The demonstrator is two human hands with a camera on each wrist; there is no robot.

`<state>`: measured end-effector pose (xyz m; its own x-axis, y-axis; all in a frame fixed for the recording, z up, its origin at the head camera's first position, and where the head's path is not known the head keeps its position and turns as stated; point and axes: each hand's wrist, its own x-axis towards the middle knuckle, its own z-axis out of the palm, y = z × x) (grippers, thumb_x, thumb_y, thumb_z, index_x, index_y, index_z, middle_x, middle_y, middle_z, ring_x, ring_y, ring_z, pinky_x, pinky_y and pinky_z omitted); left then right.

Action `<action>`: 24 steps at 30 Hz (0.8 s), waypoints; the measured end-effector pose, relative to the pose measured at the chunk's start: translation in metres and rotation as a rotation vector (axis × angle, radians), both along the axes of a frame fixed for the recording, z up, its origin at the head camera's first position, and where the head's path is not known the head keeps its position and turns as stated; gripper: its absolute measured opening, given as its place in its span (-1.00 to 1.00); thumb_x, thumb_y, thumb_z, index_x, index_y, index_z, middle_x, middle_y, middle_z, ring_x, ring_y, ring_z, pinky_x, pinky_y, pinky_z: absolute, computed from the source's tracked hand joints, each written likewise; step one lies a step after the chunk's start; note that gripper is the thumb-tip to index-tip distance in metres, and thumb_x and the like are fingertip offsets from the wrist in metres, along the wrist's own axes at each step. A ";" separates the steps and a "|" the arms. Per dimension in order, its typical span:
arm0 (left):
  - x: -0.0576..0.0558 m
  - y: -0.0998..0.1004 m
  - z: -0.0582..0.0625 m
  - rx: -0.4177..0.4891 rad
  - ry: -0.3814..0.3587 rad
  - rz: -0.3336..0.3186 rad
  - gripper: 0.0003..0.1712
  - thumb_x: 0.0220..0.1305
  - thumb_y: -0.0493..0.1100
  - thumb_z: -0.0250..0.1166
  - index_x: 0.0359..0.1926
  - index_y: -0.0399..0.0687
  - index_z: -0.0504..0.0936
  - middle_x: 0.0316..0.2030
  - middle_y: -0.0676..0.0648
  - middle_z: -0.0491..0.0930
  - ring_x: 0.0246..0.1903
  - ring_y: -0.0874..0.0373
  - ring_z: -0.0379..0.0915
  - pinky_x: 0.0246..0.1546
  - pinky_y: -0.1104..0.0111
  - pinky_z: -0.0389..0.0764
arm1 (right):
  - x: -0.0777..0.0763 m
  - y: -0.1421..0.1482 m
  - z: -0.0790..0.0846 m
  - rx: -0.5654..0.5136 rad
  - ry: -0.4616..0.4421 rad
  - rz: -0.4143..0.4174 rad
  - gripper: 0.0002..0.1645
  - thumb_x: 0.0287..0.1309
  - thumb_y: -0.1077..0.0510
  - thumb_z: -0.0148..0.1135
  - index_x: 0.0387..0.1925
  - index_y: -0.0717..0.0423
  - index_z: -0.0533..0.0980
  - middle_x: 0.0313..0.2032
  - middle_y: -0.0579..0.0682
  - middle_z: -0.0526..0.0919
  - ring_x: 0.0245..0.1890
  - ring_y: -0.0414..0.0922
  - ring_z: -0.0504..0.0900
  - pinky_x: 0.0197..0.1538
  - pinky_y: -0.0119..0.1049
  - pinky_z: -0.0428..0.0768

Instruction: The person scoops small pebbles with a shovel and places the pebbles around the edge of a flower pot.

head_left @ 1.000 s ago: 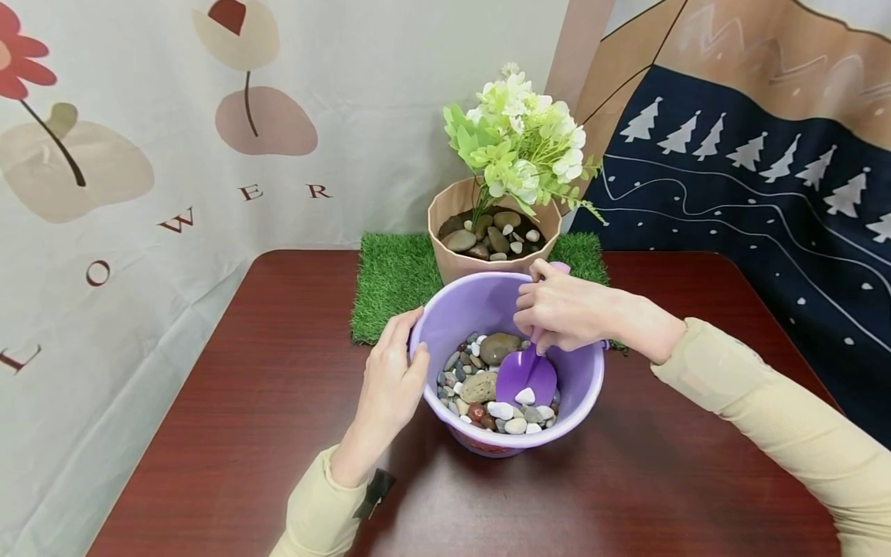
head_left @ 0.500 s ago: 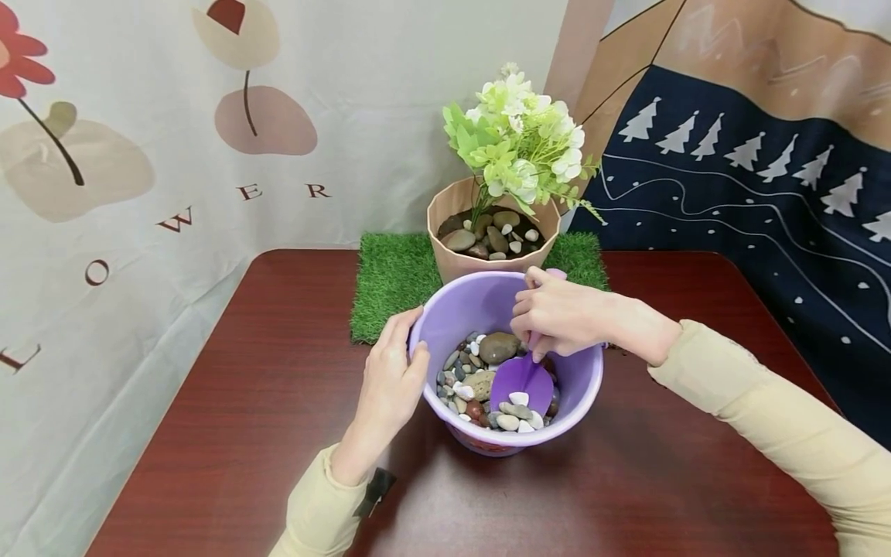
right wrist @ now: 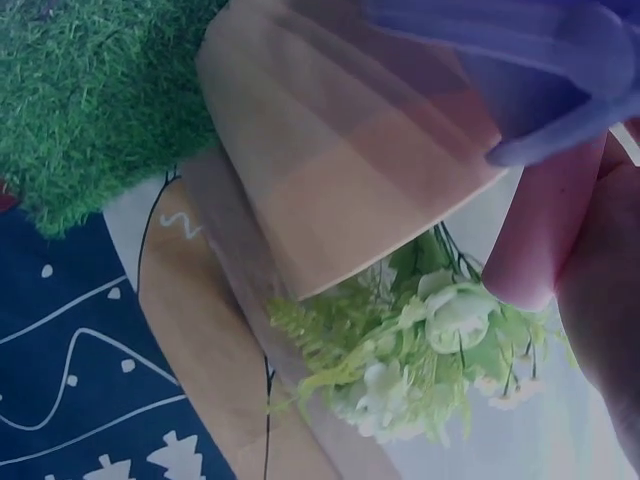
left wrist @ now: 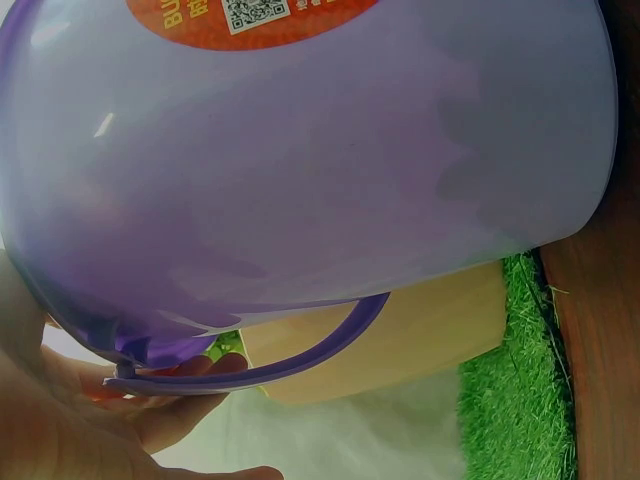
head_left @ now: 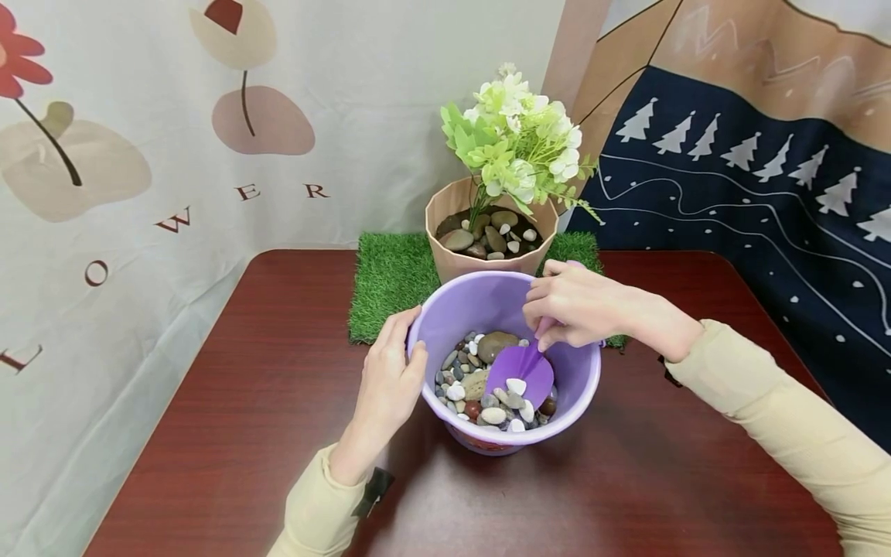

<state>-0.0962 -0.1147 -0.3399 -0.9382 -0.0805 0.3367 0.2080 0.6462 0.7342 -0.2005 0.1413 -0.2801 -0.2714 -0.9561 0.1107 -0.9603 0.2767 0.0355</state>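
My left hand (head_left: 390,379) steadies a light purple bucket (head_left: 585,394), its fairly straight fingers and thumb against the rim's left side. In the left wrist view that hand lies by the bucket's purple handle (left wrist: 310,357). Above the bucket's right side my right hand (head_left: 581,305) grips a toy shovel by its pink-purple handle. The shovel's purple blade (head_left: 532,371) tilts down into the bucket among mixed pebbles (head_left: 452,371), and a white stone (head_left: 516,386) lies on it. At the right wrist view's edge, part of the right hand (right wrist: 610,290) shows beside the shovel's handle end (right wrist: 535,250).
Just behind the bucket stands a peach flowerpot (head_left: 459,267) with white-green flowers (head_left: 522,147) and stones on dark soil. It sits on an artificial grass mat (head_left: 390,286). The brown table (head_left: 278,371) meets printed curtains (head_left: 376,93) at the back.
The shovel has shifted a little left at the blade, and the pebbles in front of it have moved left and heaped up. My right hand has moved slightly right; the left hand stays put.
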 end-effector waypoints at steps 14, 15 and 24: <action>-0.001 0.000 -0.001 -0.008 0.008 -0.003 -0.50 0.14 -0.25 0.07 0.17 -0.09 0.42 0.08 -0.04 0.47 -0.02 0.02 0.48 -0.01 0.13 0.49 | -0.004 0.014 0.006 -0.155 0.013 -0.043 -0.80 -0.15 -0.13 0.35 -0.52 -0.20 0.51 -0.52 -0.36 0.53 -0.46 -0.39 0.42 -0.25 -0.41 0.19; -0.001 0.001 -0.001 -0.009 0.014 -0.003 -0.49 0.13 -0.25 0.07 0.16 -0.10 0.42 0.08 -0.05 0.47 -0.02 0.02 0.48 -0.02 0.12 0.49 | -0.004 0.015 0.007 -0.167 0.023 -0.046 -0.80 -0.15 -0.12 0.35 -0.52 -0.19 0.52 -0.53 -0.35 0.53 -0.46 -0.38 0.42 -0.27 -0.41 0.18; 0.000 0.001 0.000 -0.010 0.014 0.005 -0.50 0.13 -0.24 0.08 0.16 -0.09 0.42 0.08 -0.05 0.47 -0.02 0.00 0.48 -0.04 0.11 0.50 | -0.004 0.028 0.014 -0.223 0.091 -0.136 -0.81 -0.18 -0.06 0.39 -0.52 -0.13 0.55 -0.57 -0.29 0.51 -0.52 -0.35 0.35 -0.29 -0.42 0.17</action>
<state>-0.0964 -0.1142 -0.3400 -0.9328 -0.0818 0.3511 0.2152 0.6550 0.7243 -0.2049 0.1696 -0.2661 -0.3753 -0.8606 0.3443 -0.9092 0.4140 0.0438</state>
